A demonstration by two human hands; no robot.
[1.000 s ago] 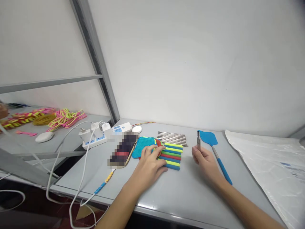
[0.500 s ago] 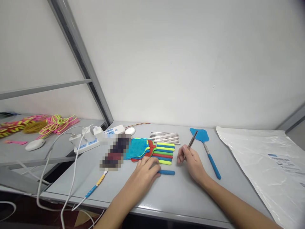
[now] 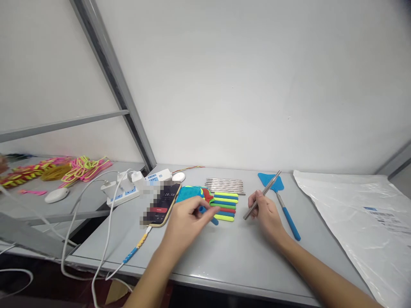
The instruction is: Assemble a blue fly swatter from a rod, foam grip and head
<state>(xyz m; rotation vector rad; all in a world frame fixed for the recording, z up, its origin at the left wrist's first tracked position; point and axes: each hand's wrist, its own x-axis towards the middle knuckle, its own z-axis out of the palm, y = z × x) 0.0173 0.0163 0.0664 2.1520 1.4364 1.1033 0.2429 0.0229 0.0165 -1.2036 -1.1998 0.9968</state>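
- Two hands work at the bench (image 3: 224, 256): left hand (image 3: 184, 218), fingers pinching a blue grip (image 3: 208, 215) just before the grip stack (image 3: 224, 205).
- Right hand (image 3: 266, 214), right of the stack, holds a tilted steel rod (image 3: 261, 194); its loose pinch could let it slip.
- Behind the stack lie spare rods (image 3: 224, 186).

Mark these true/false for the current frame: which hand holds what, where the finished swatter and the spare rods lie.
1. The right hand holds a metal rod. True.
2. The left hand grips a red handle. False: it holds a blue handle.
3. The blue swatter lies on the table, right of the right hand. True.
4. The spare rods lie on the plastic sheet. False: they lie on the table behind the coloured handles.
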